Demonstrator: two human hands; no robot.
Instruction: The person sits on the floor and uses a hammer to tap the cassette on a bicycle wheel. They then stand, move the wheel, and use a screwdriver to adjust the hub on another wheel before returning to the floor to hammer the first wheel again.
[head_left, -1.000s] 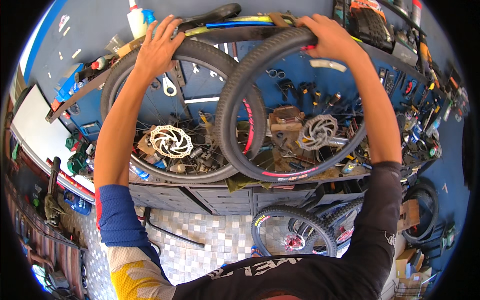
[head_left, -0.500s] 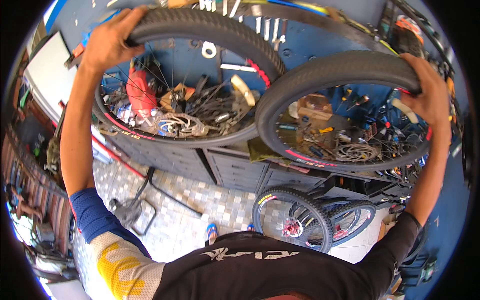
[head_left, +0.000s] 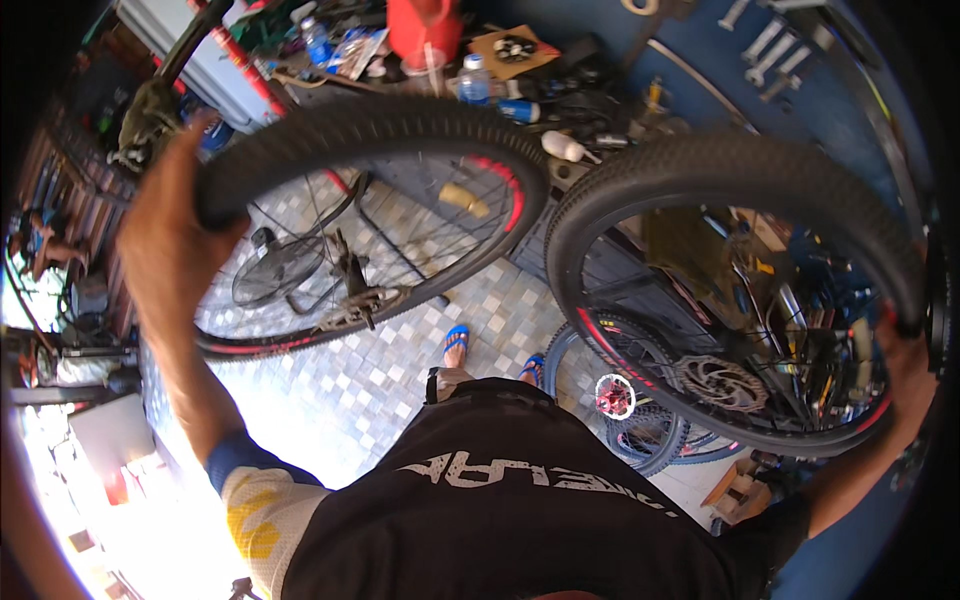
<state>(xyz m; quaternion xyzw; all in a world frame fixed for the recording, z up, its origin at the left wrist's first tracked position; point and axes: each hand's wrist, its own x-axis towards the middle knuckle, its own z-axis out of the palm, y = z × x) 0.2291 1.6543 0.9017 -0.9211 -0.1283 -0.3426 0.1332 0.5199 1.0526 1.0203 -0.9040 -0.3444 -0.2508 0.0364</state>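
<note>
left hand [head_left: 170, 235] clamped on left wheel [head_left: 370, 225] tyre, right hand [head_left: 905, 375] clamped on right wheel [head_left: 735, 295] rim, both wheels upright side by side, tyres nearly touching, above tiled floor [head_left: 380, 390]

A bicycle repair workshop, no doubt about it: spanners [head_left: 765, 40] hang in a row on the blue wall [head_left: 830, 110], a cluttered workbench [head_left: 560, 95] carries bottles and parts, and spare wheels [head_left: 625, 415] lean on the checkered tile floor [head_left: 350, 400]. Left edge, blurry, possibly more shelving with gear.
</note>
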